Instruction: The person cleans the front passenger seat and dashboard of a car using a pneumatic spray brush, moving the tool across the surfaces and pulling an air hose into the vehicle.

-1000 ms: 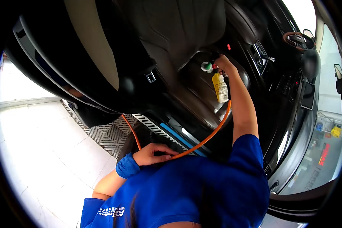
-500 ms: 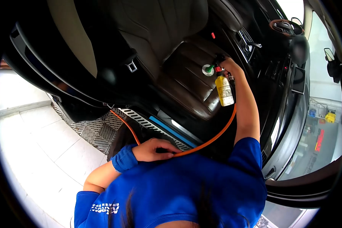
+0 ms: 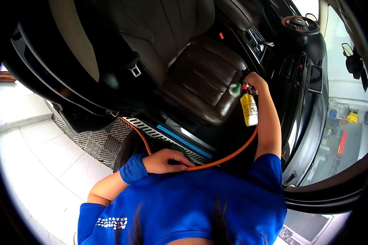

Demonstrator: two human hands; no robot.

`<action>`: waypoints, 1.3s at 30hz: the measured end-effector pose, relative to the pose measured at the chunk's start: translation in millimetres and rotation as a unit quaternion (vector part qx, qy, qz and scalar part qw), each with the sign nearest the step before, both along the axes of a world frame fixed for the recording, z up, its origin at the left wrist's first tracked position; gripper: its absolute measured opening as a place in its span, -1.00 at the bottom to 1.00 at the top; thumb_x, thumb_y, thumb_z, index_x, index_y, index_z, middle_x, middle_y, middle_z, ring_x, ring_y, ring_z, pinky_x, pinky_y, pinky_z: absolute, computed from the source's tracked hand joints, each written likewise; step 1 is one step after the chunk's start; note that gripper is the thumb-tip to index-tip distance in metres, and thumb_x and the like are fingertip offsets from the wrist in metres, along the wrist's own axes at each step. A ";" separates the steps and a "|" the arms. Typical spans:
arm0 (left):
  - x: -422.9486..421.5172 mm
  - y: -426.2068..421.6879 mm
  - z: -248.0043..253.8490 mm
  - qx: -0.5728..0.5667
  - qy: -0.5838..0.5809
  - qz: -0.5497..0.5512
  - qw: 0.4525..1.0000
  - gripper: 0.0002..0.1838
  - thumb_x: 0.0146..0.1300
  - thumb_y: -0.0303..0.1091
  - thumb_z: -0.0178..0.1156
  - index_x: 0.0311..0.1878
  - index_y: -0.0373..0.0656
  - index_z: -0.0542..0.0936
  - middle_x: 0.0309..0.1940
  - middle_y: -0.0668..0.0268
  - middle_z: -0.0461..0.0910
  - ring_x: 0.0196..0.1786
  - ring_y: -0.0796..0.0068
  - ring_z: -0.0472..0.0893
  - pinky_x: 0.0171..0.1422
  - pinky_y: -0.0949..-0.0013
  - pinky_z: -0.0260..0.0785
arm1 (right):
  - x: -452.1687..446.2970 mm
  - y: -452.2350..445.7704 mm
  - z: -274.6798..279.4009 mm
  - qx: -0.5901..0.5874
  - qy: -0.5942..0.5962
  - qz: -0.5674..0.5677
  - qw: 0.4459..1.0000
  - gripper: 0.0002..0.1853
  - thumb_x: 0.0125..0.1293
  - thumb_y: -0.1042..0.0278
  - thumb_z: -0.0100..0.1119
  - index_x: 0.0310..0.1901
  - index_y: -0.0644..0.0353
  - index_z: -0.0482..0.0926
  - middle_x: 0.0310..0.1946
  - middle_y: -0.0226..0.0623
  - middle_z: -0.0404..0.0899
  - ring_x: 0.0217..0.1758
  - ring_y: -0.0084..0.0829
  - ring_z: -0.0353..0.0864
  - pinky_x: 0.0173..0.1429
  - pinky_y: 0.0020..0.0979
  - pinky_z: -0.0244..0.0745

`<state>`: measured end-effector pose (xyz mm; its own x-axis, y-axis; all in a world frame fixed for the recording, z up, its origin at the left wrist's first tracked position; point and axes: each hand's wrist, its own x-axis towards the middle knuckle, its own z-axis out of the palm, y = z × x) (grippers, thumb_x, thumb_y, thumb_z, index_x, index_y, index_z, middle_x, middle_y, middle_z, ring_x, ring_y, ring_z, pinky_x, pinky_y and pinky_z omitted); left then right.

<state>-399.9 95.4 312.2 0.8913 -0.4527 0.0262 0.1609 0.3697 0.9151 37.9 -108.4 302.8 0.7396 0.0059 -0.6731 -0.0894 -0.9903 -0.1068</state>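
Observation:
My right hand [image 3: 254,80] is closed around a spray cleaning gun, whose grip is mostly hidden by the fingers. A yellow bottle [image 3: 249,109] with a pale label hangs below the gun. The gun's green nozzle with a round white brush [image 3: 234,89] is at the front edge of the dark brown leather seat [image 3: 202,67]. Near my body, my left hand [image 3: 167,161] pinches an orange hose [image 3: 229,151] between thumb and fingers. The hose curves up on the right toward the gun. A blue band [image 3: 133,169] wraps my left wrist.
The open car door [image 3: 65,77] stands on the left. Below the seat runs the door sill [image 3: 184,141] with a blue strip. A seat-belt buckle tongue [image 3: 135,71] hangs beside the seat. The gear lever [image 3: 267,43] and steering wheel [image 3: 300,25] lie farther right.
The right hand has moved the gun and its bottle toward me, so the brush went from the seat cushion to its front edge. The left hand keeps its hold on the hose.

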 end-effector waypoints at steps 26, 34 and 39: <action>-27.6 24.8 -2.7 0.088 0.022 0.116 0.989 -0.76 0.27 -0.31 0.17 -0.07 -0.19 0.65 -0.23 0.19 0.64 -0.11 0.26 0.61 0.03 0.33 0.43 | -52.7 193.4 -68.1 0.233 0.094 0.107 0.962 -0.74 0.14 0.55 -0.03 -0.09 0.31 0.40 -0.64 -0.29 0.37 -0.80 -0.50 0.29 -0.78 -0.39 0.22; -18.4 19.2 1.8 0.082 -0.009 0.085 0.993 -0.77 0.26 -0.31 0.17 -0.08 -0.19 0.65 -0.23 0.19 0.65 -0.11 0.26 0.62 0.02 0.33 0.44 | -36.5 131.4 -37.5 0.178 0.131 0.057 0.974 -0.60 0.11 0.59 -0.04 0.05 0.25 0.32 -0.56 -0.24 0.38 -0.79 -0.54 0.24 -0.76 -0.40 0.21; -14.6 14.9 5.4 0.080 -0.006 0.056 0.995 -0.77 0.26 -0.30 0.17 -0.09 -0.19 0.65 -0.22 0.20 0.65 -0.12 0.27 0.62 0.02 0.33 0.45 | -40.9 86.0 -13.5 0.157 0.113 0.014 0.981 -0.46 0.10 0.57 0.00 0.18 0.16 0.24 -0.48 -0.23 0.43 -0.74 -0.55 0.25 -0.71 -0.39 0.24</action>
<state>-414.5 110.3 317.6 0.9365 -0.3495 -0.0267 0.1149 0.2343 0.9653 -2.9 -22.4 289.2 0.5675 0.2579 -0.7820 -0.1190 -0.9140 -0.3878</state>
